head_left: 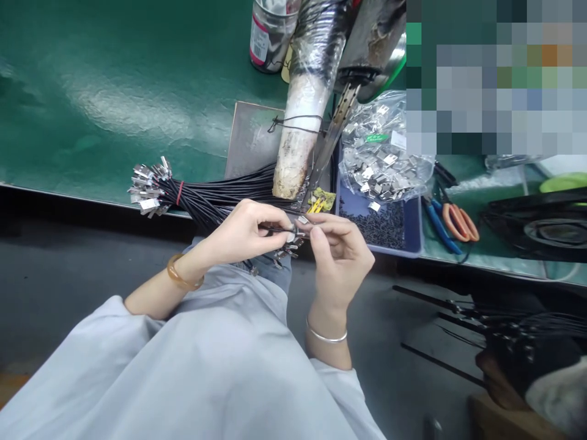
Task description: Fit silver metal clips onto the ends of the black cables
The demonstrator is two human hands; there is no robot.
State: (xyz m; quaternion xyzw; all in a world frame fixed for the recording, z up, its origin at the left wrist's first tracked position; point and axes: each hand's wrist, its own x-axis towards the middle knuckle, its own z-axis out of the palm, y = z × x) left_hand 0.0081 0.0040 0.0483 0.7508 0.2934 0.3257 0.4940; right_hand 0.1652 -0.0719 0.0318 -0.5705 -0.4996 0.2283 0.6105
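My left hand (241, 232) is closed, thumb and fingers pinching the end of a black cable. My right hand (340, 260) is closed too, its thumb and forefinger meeting at a small silver metal connector shell (302, 220) by that cable's tip. The fingertips partly cover how shell and cable meet. Under my left hand runs a bundle of black cables (224, 190), tied by a red band (180, 192), with silver connectors (149, 186) at its far left end. More connector ends (288, 249) hang just below my fingers.
A blue tray (415, 238) on the right holds small black parts (378, 226) and a plastic bag of metal shells (385, 168). Orange-handled pliers (458, 223) lie beside it. Ahead stand a soldering fume pipe-like white tube (298, 140) and a jar (273, 36).
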